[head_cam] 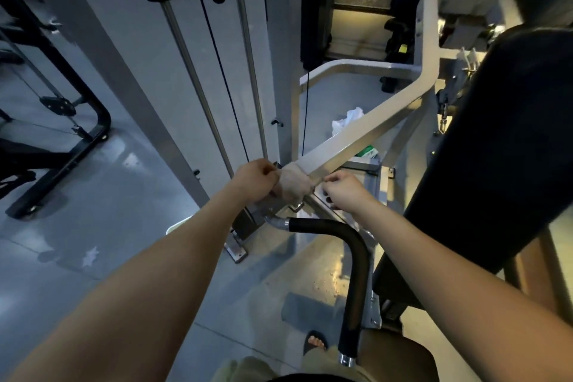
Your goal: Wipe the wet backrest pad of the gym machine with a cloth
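Cloth is lying over the low end of the white bar of the gym machine, right in the middle of the view. The left hand is gripping one side of it, with its fingers curled tight around the bunched part. The right hand is sitting at the other side. The view is a bit blurry there, but its fingers look like they are pinching the edge of the cloth.

The backrest pad is the big black thing standing off to the right. Nothing is touching it. The cloth is well apart from it, so I am guessing the wiping of the pad is not going on yet.

Some things could go wrong from here. If one hand is letting go while the other is pulling, the cloth could be sliding off the bar and dropping to the floor, and then it would be picking up dirt. The black handle is sticking up just below the hands, so an arm swinging over to the pad could be bumping into it. A bunched cloth would also be wiping only a thin strip and leaving wet spots.
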The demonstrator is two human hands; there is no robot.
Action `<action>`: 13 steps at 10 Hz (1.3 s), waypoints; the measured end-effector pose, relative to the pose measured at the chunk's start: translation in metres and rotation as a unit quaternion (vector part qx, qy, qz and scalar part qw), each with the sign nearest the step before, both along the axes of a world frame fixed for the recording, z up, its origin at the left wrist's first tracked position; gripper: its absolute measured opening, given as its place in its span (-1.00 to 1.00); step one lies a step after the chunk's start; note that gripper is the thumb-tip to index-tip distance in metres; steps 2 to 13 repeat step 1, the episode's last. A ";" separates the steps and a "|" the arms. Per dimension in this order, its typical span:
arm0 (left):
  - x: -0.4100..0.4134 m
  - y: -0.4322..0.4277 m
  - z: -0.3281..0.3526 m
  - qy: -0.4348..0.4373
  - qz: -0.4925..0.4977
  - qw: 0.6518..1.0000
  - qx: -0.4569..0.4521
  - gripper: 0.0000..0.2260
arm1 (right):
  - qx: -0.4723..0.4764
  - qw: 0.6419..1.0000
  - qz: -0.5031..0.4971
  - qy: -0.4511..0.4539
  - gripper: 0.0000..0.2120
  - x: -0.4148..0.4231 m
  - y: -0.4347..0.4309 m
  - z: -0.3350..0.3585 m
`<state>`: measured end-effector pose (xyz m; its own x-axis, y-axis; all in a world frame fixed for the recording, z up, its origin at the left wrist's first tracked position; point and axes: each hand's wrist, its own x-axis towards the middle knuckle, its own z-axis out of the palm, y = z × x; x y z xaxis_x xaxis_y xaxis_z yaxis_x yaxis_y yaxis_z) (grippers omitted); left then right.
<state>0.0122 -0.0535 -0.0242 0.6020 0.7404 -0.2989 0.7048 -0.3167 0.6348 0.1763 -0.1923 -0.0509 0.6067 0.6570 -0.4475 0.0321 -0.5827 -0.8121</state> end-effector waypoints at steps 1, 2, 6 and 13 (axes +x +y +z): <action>0.008 0.003 0.018 -0.041 -0.002 0.998 0.053 -0.80 | 0.030 0.999 -0.033 -0.025 -0.91 0.010 -0.021 0.024; 0.008 0.003 0.018 -0.041 -0.002 0.998 0.053 -0.80 | 0.030 0.999 -0.033 -0.025 -0.91 0.010 -0.021 0.024; 0.008 0.003 0.018 -0.041 -0.002 0.998 0.053 -0.80 | 0.030 0.999 -0.033 -0.025 -0.91 0.010 -0.021 0.024; 0.008 0.003 0.018 -0.041 -0.002 0.998 0.053 -0.80 | 0.030 0.999 -0.033 -0.025 -0.91 0.010 -0.021 0.024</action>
